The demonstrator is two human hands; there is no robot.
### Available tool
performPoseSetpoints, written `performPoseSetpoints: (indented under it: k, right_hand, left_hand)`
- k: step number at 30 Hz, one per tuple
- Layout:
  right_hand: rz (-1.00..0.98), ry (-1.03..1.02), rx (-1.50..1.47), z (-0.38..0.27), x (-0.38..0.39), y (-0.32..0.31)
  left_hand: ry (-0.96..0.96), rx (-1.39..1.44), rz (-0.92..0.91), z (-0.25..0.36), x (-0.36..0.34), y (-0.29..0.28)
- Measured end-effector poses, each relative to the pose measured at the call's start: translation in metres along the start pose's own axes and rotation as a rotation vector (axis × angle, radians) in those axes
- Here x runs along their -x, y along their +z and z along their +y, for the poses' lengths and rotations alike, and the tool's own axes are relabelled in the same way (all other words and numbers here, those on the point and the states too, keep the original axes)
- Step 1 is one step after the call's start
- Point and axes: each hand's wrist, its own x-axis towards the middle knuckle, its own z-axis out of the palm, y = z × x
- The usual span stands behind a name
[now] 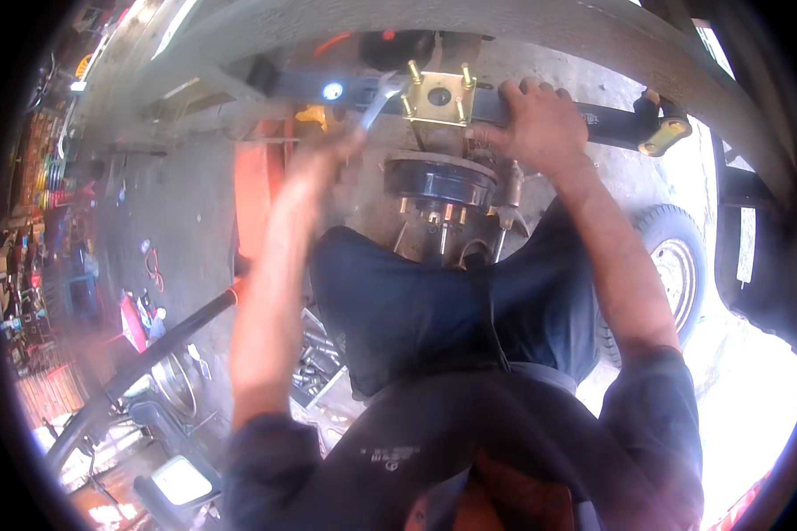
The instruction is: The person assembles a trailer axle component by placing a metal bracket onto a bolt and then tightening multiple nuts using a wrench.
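Observation:
My left hand (328, 150), smeared by motion, is closed around a wrench (379, 102). The wrench's open jaw reaches close to the left side of a gold-coloured square plate (438, 97) with a round hole and threaded bolt ends at its corners. That plate lies across a black leaf spring (611, 126). My right hand (545, 124) grips the spring just right of the plate, fingers over the far edge and thumb toward the plate. Below the plate sits a black brake drum (443, 181) with studs. A gold-coloured shackle (667, 134) joins the spring's right end.
A grey frame beam (505, 31) arches overhead. An orange-red jack (259, 190) stands left, with a long dark bar (173, 341) running from it. A hammer (509, 219) is beside the drum. A tray of sockets (319, 363) lies by my legs; a wheel (677, 265) is at right.

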Motion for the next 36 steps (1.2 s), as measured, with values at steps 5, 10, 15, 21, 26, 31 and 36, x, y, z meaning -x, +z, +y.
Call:
performPoseSetpoints:
  k: [5,10,15,21,26,31,36]
  right_hand:
    - [-0.034,-0.028,0.051,-0.006,0.001,-0.003]
    - [-0.044,-0.013,0.014,-0.004,0.0,-0.003]
    - [-0.014,-0.011,0.018,-0.003,0.002,-0.004]
    - [-0.046,0.007,-0.022,-0.005,0.002,-0.007]
    - [0.012,-0.012,-0.022,0.0,-0.001,0.003]
    - [-0.009,-0.052,0.003,0.009,-0.012,0.012]
    - [0.055,-0.101,-0.045,0.011,-0.007,0.013]
  left_hand:
    - [0.078,0.216,0.077,-0.052,0.047,0.073]
    - [0.014,0.549,0.044,-0.053,0.044,0.126]
    - [0.026,0.559,0.139,-0.051,0.042,0.161]
    - [0.561,-0.363,0.346,-0.061,0.035,0.172]
    - [0.076,0.84,-0.061,-0.054,0.016,0.2]
    - [-0.077,1.014,0.113,-0.029,-0.002,0.214]
    - [-0.046,1.322,0.028,-0.001,-0.014,0.224]
